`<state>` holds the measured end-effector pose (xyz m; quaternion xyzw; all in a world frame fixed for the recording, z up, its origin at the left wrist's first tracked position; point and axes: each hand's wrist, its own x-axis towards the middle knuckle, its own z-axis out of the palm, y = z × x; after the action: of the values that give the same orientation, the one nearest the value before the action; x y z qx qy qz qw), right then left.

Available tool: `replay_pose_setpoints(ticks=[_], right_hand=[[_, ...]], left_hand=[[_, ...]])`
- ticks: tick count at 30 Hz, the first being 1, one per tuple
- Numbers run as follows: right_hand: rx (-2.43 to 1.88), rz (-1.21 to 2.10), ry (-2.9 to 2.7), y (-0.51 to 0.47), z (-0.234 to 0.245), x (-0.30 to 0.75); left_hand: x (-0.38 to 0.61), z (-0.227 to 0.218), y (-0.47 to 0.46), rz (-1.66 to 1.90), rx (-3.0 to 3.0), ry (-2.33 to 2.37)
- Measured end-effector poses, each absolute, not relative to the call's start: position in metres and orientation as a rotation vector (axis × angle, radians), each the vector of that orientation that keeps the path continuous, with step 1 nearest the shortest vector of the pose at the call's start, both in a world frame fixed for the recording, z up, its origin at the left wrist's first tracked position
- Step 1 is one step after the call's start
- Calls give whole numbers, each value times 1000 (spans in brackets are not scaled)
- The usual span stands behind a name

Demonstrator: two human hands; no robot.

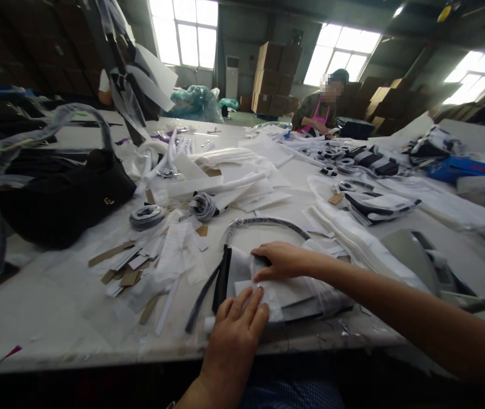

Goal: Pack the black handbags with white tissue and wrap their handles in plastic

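Observation:
A flat black bag wrapped in white paper and clear plastic (293,295) lies at the near edge of the white table (54,307). My left hand (236,332) presses flat on its near corner with fingers stretched out. My right hand (282,260) lies on top of the wrapping, fingers curled against the paper by the black strap end (222,278). The bag's handle (263,223) arches just behind my right hand.
A black handbag with a wrapped handle (61,199) stands at the left. Scraps of paper and cardboard (140,267) litter the middle. Stacked white wrapping (353,238) lies right. Another person (321,108) works at the far side; cartons (274,74) are stacked behind.

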<state>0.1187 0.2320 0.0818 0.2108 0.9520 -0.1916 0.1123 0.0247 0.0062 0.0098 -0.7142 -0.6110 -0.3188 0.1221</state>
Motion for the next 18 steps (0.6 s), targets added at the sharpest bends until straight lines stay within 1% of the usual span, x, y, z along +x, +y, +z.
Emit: replay_pose_setpoints(ticks=[2,7,10,14,18], right_hand=[[649,-596,2752,227,77,119],[659,-894,2601,246,70,113],[718,-982,2569,253,63,112],[928,-971,2640,251,57,113],[1145,-828,2834,238,78,133]], left_hand=[[25,9,5,-920,-2094,-1793],[23,10,4,-834,-2162,-1835],[22,12,4,-822,-2174,-1831],[22,13,3,-805,-2203,-1877],[21,11,1,-820,-2245,-1882]])
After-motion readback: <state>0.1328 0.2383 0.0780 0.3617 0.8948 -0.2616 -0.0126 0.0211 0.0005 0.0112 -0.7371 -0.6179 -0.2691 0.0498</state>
